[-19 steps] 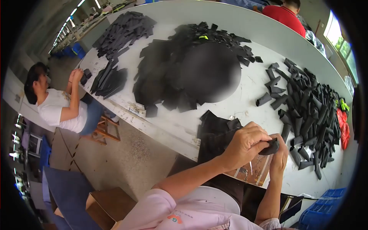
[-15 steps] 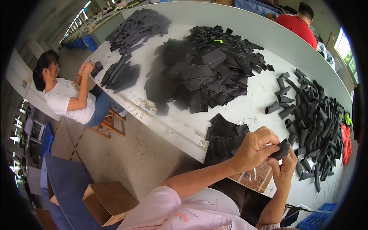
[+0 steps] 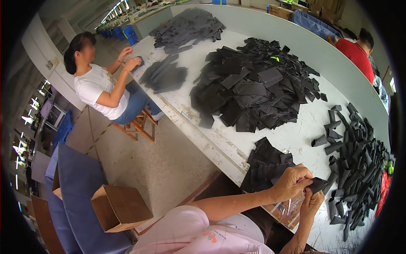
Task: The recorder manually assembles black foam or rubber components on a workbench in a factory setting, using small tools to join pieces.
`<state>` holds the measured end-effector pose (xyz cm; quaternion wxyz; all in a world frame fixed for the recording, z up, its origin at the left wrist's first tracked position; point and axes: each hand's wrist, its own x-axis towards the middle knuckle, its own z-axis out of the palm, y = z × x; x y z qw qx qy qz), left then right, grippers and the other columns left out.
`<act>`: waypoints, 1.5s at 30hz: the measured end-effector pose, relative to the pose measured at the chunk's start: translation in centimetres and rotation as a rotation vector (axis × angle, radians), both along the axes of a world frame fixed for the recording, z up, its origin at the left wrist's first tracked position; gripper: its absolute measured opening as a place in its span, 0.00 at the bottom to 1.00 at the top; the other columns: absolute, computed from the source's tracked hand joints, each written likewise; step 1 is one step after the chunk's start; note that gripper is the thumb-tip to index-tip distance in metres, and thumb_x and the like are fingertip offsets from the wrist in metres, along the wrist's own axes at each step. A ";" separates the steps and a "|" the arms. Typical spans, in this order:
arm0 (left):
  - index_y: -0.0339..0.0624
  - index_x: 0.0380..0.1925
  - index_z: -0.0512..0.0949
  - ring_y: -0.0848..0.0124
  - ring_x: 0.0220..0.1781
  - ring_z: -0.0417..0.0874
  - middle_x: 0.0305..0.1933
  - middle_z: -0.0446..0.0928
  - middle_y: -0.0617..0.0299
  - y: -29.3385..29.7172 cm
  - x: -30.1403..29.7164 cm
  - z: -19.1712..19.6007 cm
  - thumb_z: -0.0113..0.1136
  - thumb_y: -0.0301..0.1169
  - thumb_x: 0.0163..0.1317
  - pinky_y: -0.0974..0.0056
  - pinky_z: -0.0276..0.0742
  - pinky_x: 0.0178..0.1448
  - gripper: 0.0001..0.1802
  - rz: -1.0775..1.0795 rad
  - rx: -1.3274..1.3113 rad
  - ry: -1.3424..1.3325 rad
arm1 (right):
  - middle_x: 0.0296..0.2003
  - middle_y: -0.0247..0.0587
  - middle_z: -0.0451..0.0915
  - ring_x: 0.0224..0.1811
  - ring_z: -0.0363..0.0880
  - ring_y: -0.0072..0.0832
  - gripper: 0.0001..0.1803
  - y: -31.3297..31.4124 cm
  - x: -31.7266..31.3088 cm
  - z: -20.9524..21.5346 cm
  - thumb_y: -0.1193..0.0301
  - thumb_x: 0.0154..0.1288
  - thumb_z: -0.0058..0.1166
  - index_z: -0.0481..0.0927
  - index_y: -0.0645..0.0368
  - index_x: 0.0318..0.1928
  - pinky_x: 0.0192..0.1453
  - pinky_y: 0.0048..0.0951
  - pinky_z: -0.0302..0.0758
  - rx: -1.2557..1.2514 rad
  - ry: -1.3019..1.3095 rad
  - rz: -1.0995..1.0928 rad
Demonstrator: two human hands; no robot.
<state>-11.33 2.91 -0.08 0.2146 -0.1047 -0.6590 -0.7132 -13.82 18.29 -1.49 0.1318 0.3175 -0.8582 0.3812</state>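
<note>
Between my two hands is a small black fabric piece, bent into a rolled or folded shape. My left hand pinches its near edge between thumb and fingers. From below, my right hand grips the same piece, its fingers partly hidden behind it. Just left of my hands lies a small stack of flat black pieces at the table's edge. To the right spreads a heap of rolled black fabric tubes.
A big pile of flat black pieces covers the middle of the white table. Farther left, a person in a white shirt sits on a wooden stool. A cardboard box stands at lower left. Beyond the partition is a person in red.
My view has swung left, so everything sits further right and lower. Both hands still hold the black piece, now turned to a more pointed outline. The seated person's hands have moved apart.
</note>
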 end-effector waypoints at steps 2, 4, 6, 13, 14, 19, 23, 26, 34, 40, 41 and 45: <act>0.35 0.26 0.71 0.73 0.25 0.70 0.24 0.70 0.61 0.2 0.3 0.2 0.55 0.23 0.53 0.70 0.64 0.29 0.04 0.008 0.011 -0.027 | 0.22 0.42 0.73 0.25 0.70 0.39 0.08 -0.3 0.2 0.4 0.72 0.59 0.47 0.74 0.62 0.26 0.29 0.34 0.63 0.001 -0.001 0.015; 0.35 0.26 0.71 0.73 0.25 0.70 0.24 0.70 0.61 0.1 0.3 -0.1 0.55 0.24 0.53 0.70 0.65 0.29 0.04 0.015 0.021 -0.006 | 0.22 0.43 0.73 0.25 0.70 0.39 0.08 -0.5 0.3 0.5 0.72 0.59 0.47 0.73 0.63 0.26 0.29 0.34 0.63 0.002 0.003 0.024; 0.35 0.26 0.71 0.73 0.25 0.70 0.24 0.70 0.61 0.2 0.2 -0.2 0.55 0.24 0.53 0.69 0.65 0.30 0.04 0.022 0.030 0.020 | 0.22 0.43 0.73 0.25 0.70 0.39 0.07 -0.6 0.3 0.5 0.73 0.59 0.47 0.73 0.63 0.26 0.28 0.34 0.63 0.000 0.013 0.015; 0.34 0.26 0.71 0.73 0.27 0.71 0.25 0.71 0.60 0.4 0.6 0.2 0.54 0.23 0.53 0.70 0.65 0.32 0.04 -0.012 0.061 -0.053 | 0.21 0.45 0.72 0.23 0.70 0.39 0.07 -0.6 0.4 0.8 0.74 0.59 0.47 0.73 0.64 0.26 0.25 0.34 0.63 0.003 0.092 0.024; 0.34 0.26 0.71 0.73 0.27 0.71 0.25 0.71 0.60 0.4 0.7 0.2 0.54 0.23 0.53 0.70 0.65 0.32 0.04 -0.001 0.055 -0.049 | 0.21 0.45 0.72 0.23 0.70 0.39 0.08 -0.6 0.4 0.7 0.75 0.59 0.46 0.72 0.65 0.25 0.25 0.33 0.62 0.001 0.096 0.021; 0.33 0.25 0.71 0.74 0.27 0.71 0.25 0.71 0.60 0.6 0.7 0.2 0.55 0.23 0.52 0.70 0.66 0.32 0.04 0.018 0.054 -0.048 | 0.20 0.45 0.71 0.22 0.69 0.38 0.10 -0.8 0.7 1.0 0.75 0.58 0.47 0.72 0.66 0.22 0.25 0.32 0.62 -0.033 0.076 0.010; 0.33 0.25 0.71 0.75 0.26 0.70 0.23 0.71 0.60 0.9 0.8 0.3 0.55 0.23 0.52 0.71 0.66 0.32 0.04 -0.013 0.114 -0.120 | 0.20 0.45 0.71 0.21 0.68 0.38 0.11 -0.9 0.8 1.2 0.75 0.59 0.47 0.71 0.67 0.21 0.25 0.32 0.61 -0.025 0.067 0.002; 0.32 0.25 0.70 0.77 0.25 0.70 0.22 0.72 0.61 0.8 0.9 0.5 0.54 0.22 0.52 0.71 0.66 0.32 0.04 -0.061 0.179 -0.151 | 0.20 0.45 0.71 0.21 0.68 0.37 0.11 -0.9 0.8 1.3 0.75 0.59 0.46 0.72 0.67 0.21 0.24 0.32 0.61 -0.040 0.051 0.006; 0.32 0.24 0.70 0.79 0.26 0.69 0.22 0.72 0.62 0.6 0.6 0.8 0.54 0.22 0.52 0.72 0.66 0.32 0.04 -0.067 0.140 -0.158 | 0.20 0.45 0.71 0.22 0.68 0.37 0.09 -1.0 0.8 1.3 0.75 0.59 0.46 0.72 0.66 0.23 0.25 0.31 0.61 -0.046 0.017 -0.005; 0.31 0.24 0.70 0.79 0.25 0.69 0.21 0.72 0.61 0.4 0.6 0.9 0.54 0.22 0.53 0.72 0.66 0.31 0.04 -0.078 0.158 -0.160 | 0.21 0.45 0.72 0.23 0.68 0.38 0.07 -1.2 0.8 1.5 0.76 0.58 0.47 0.73 0.66 0.25 0.26 0.31 0.61 -0.012 0.036 -0.012; 0.31 0.24 0.70 0.79 0.25 0.69 0.21 0.73 0.61 0.5 0.6 0.8 0.54 0.22 0.53 0.72 0.66 0.31 0.04 -0.082 0.177 -0.154 | 0.21 0.45 0.72 0.23 0.68 0.38 0.07 -1.3 0.8 1.6 0.76 0.58 0.47 0.73 0.66 0.25 0.26 0.31 0.61 -0.026 0.029 0.001; 0.31 0.24 0.70 0.79 0.25 0.70 0.21 0.73 0.61 0.5 0.6 0.9 0.54 0.22 0.53 0.72 0.66 0.31 0.05 -0.073 0.178 -0.137 | 0.21 0.46 0.71 0.23 0.69 0.39 0.07 -1.5 0.9 2.4 0.75 0.58 0.47 0.72 0.67 0.26 0.26 0.32 0.62 -0.007 0.004 0.018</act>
